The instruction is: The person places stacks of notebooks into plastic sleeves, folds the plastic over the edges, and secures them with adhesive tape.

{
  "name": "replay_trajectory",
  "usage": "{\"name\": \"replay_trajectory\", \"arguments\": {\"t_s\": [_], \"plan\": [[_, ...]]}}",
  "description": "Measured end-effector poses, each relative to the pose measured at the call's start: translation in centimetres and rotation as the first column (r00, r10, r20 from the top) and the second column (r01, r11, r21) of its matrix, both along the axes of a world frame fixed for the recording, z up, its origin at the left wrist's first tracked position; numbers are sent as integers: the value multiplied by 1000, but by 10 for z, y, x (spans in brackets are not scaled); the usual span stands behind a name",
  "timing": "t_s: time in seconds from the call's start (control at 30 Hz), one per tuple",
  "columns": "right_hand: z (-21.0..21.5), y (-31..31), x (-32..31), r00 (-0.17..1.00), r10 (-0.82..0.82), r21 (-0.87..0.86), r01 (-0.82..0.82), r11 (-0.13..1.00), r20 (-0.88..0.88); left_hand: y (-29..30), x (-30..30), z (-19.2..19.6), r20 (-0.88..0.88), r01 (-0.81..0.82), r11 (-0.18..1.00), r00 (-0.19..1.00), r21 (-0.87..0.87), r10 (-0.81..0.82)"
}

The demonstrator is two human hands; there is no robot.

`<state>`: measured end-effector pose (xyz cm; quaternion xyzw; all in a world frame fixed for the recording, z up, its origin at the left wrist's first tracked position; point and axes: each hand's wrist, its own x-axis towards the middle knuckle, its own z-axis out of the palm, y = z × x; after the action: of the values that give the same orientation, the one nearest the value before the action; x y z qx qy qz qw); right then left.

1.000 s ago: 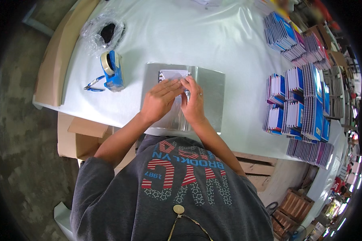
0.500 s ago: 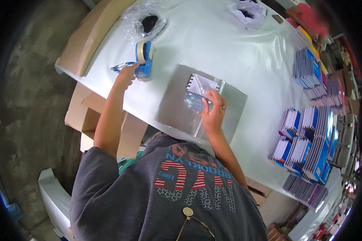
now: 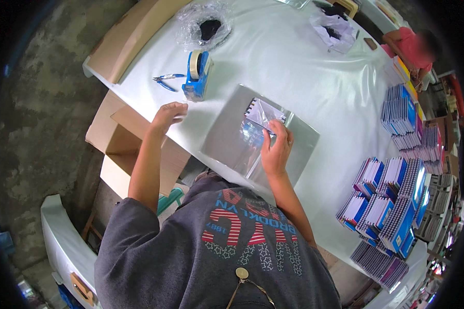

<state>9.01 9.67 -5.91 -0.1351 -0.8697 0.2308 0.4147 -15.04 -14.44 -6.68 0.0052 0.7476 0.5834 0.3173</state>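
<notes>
A small white spiral notepad (image 3: 260,112) under clear plastic lies on a grey, glossy folded plastic sheet (image 3: 226,123). My right hand (image 3: 277,149) is closed at the notepad's near right corner, with thumb and fingers bent around it. My left hand (image 3: 170,116) is in the air by the table's near edge, its fingers stretched out and nothing in them. Beyond it, blue-handled cutting pliers (image 3: 166,81) lie on the white table beside a blue tape dispenser (image 3: 197,85) with a roll of tape (image 3: 195,64).
Piles of spiral notebooks (image 3: 397,195) line the table's right side. Crumpled clear plastic (image 3: 191,26) and a white plastic bag (image 3: 340,38) rest at the far side. Cardboard (image 3: 134,38) runs along the left edge, above an open carton (image 3: 121,149). A person in red (image 3: 415,51) is at the far right.
My left hand has let go of the pliers, which now lie beside the tape dispenser, and has drawn back toward me. My right hand stays at the notepad. The view has shifted slightly.
</notes>
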Motion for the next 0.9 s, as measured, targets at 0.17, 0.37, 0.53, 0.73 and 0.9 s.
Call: {"name": "replay_trajectory", "arguments": {"t_s": [0.17,0.37,0.53,0.73,0.9], "plan": [[1,7,0,1000,-5,10,5,1000,-7,41,0,12,-513,-558,827,731,-69,451],[-6,4,4,1000,-4,18,5,1000,-29,148,166,110,38,57,950,997,306,-72],[3,-1,8,1000,-12,-44,12,999,16,144,178,57,55,4,1000,998,20,-5],[13,-2,8,945,-63,69,43,997,320,127,171,42,80,74,986,993,149,-87],[36,-1,5,922,-25,86,-9,996,386,117,133,-24,-57,155,987,986,-35,-157]]}}
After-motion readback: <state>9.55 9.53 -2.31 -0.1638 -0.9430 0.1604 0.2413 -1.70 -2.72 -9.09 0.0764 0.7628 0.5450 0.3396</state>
